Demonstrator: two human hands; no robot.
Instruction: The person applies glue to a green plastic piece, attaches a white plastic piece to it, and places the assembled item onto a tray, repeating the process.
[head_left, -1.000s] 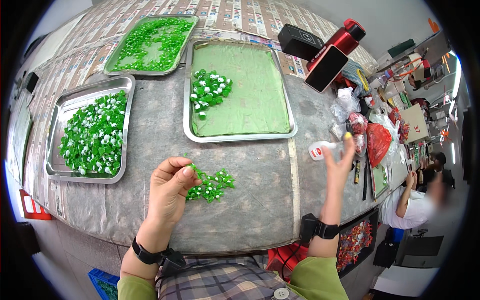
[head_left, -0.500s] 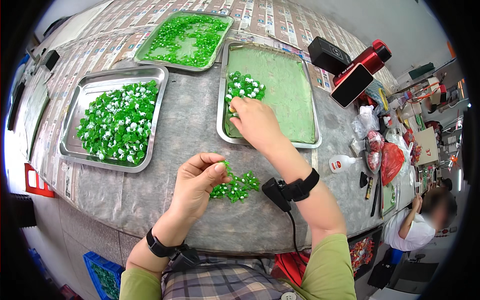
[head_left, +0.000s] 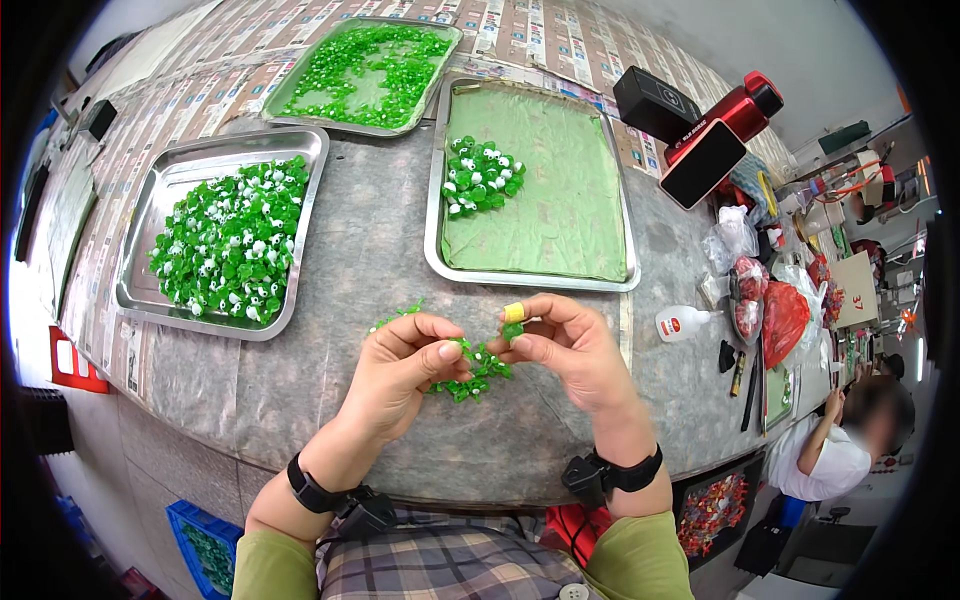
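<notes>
Above the near middle of the table my two hands face each other with fingers pinched. My left hand (head_left: pixel 398 370) holds a small green plastic piece (head_left: pixel 462 345) between thumb and forefinger. My right hand (head_left: pixel 575 355), with yellow tape round one finger, pinches another green plastic piece (head_left: pixel 513 330). Partly hidden under them, a small pile of green pieces with white dots (head_left: pixel 478 385) lies on the table. Beyond the hands, a metal tray lined with green cloth (head_left: pixel 560 190) bears a cluster of green-and-white pieces (head_left: pixel 484 178) on its left side.
To the left, a steel tray (head_left: pixel 165 185) holds a heap of green-and-white pieces. A third tray (head_left: pixel 375 97) with green pieces stands at the back. On the right are a phone (head_left: pixel 703 164), a red flask (head_left: pixel 738 108), a white bottle (head_left: pixel 682 322) and plastic bags (head_left: pixel 785 325). A person (head_left: pixel 825 460) sits farther right.
My right hand has come back from the cluster in the green-lined tray to beside my left hand, and a green plastic piece now shows in its fingers. My left hand stays pinched near the pile.
</notes>
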